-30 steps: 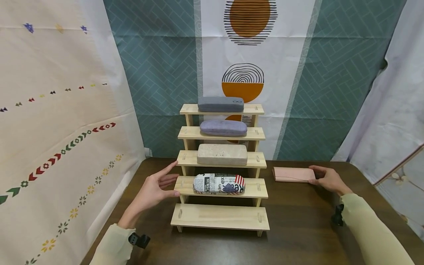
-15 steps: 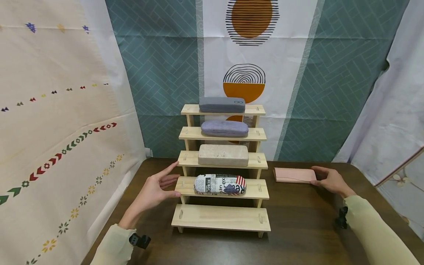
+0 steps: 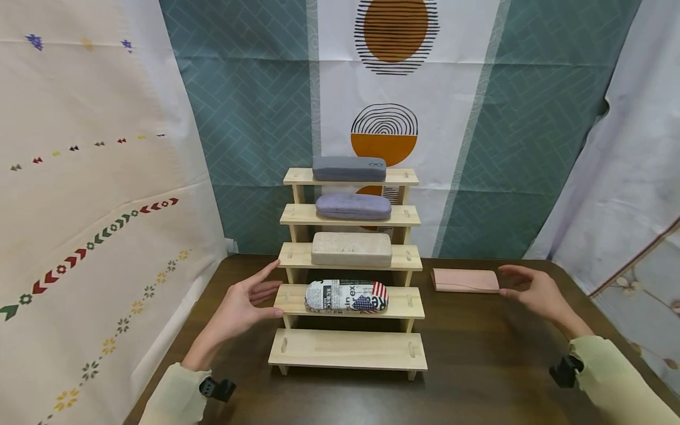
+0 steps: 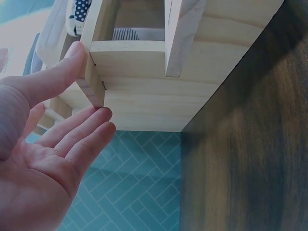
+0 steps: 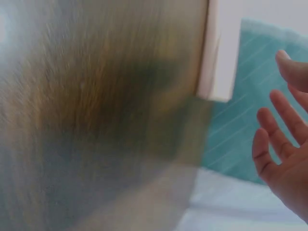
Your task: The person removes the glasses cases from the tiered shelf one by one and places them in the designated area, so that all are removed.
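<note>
Your right grip (image 3: 538, 295) was spread just off the end of the pink case (image 3: 465, 280), which lay on the worktop (image 3: 478, 360). Your left grip (image 3: 240, 305), also spread, touched the wooden shelf (image 3: 347, 348), four more cases (image 3: 352, 249) sitting up there.

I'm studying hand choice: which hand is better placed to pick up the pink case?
Probably the right hand: it is open beside the pink case, while the left hand touches the wooden rack at its left side.

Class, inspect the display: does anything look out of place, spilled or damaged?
The pink case lies on the table, right of the wooden rack, while four other cases sit on its shelves. No spill or damage shows.
</note>
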Demonstrator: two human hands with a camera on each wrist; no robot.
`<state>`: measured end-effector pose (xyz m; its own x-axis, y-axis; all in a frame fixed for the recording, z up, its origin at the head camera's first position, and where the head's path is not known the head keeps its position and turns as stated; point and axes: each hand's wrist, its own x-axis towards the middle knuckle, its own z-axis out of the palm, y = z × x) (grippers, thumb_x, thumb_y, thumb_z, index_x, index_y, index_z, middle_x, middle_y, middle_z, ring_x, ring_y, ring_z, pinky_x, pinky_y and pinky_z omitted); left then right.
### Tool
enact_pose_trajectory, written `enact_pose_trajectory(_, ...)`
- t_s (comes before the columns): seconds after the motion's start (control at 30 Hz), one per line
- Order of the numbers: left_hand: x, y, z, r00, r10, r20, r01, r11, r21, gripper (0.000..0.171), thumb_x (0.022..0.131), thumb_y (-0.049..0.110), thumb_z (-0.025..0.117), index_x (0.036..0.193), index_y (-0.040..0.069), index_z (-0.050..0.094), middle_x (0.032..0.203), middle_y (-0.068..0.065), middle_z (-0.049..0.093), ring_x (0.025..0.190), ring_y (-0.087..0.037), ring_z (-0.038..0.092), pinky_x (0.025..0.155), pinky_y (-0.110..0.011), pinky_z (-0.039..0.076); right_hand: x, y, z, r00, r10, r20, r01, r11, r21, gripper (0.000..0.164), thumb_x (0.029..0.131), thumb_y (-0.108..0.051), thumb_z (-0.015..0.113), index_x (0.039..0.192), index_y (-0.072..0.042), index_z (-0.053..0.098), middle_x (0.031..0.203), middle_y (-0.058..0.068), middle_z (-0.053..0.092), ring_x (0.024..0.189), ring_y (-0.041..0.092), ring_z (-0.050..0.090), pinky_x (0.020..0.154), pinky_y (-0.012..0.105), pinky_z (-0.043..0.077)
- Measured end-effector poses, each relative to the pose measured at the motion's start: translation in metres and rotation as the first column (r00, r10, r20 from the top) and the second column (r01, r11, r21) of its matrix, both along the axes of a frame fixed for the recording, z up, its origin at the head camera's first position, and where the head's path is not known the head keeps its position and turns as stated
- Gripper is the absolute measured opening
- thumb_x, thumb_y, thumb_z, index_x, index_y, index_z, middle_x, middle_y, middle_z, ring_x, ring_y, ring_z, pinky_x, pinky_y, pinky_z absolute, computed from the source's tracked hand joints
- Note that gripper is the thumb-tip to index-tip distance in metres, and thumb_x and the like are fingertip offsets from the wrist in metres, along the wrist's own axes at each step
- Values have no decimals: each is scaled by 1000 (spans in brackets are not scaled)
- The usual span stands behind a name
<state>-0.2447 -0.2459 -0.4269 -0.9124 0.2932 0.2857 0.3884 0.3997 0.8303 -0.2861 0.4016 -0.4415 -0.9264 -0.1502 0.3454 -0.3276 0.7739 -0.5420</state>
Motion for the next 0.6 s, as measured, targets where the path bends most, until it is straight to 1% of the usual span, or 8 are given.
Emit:
enact_pose_trajectory(0.07,0,-1,0,1000,-7,4,7,1000,7,104,77,0,94,164,24,43,140,-23,63,127,-37,64,103,-53,54,11,-11,7,1000,19,-25,-19,1000,3,50,86,-10,89,131,1,70,118,23,73,94,33,69,63,25,56)
enact_pose_trajectory(0.13,0,-2,0,1000,-12,6,12,1000,12,104,77,1,94,164,24,42,141,-23,63,128,-37,64,103,-54,53,22,-22,14,998,40,-53,-40,999,-3,49,86,-11,89,130,-2,71,118,20,73,93,23,70,63,24,56)
enact_pose_trajectory(0.2,0,-3,1,1000,-16,8,15,1000,15,104,77,1,94,164,25,42,141,-24,62,128,-38,64,103,-55,52,33,-33,20,995,63,-80,-65,998,-22,48,86,-11,90,130,-3,72,118,18,73,92,12,69,64,22,55)
enact_pose_trajectory(0.3,0,-3,1,1000,-22,1,22,1000,12,104,77,1,94,164,25,42,142,-24,62,128,-38,64,102,-57,52,51,-49,30,990,76,-114,-83,995,-56,46,85,-11,90,127,-5,74,116,15,75,90,2,66,66,22,55)
enact_pose_trajectory(0.43,-2,-3,1,999,-35,-3,35,999,16,104,77,1,93,164,25,41,143,-24,61,128,-39,63,102,-56,52,71,-67,39,989,77,-127,-85,995,-58,44,84,-13,92,125,-12,76,116,9,76,92,2,64,69,23,52)
enact_pose_trajectory(0.53,-2,-4,0,999,-39,4,39,999,22,104,77,1,94,164,25,42,144,-25,60,129,-39,63,102,-53,53,84,-80,42,988,89,-122,-96,994,-50,43,84,-15,92,125,-17,76,117,4,75,93,2,64,71,25,51)
enact_pose_trajectory(0.6,-2,-3,0,999,-44,13,44,999,29,105,77,0,93,164,25,42,144,-24,60,129,-39,62,102,-49,54,91,-88,42,987,102,-124,-108,993,-46,43,85,-15,91,124,-18,76,117,-1,75,93,2,65,71,26,52)
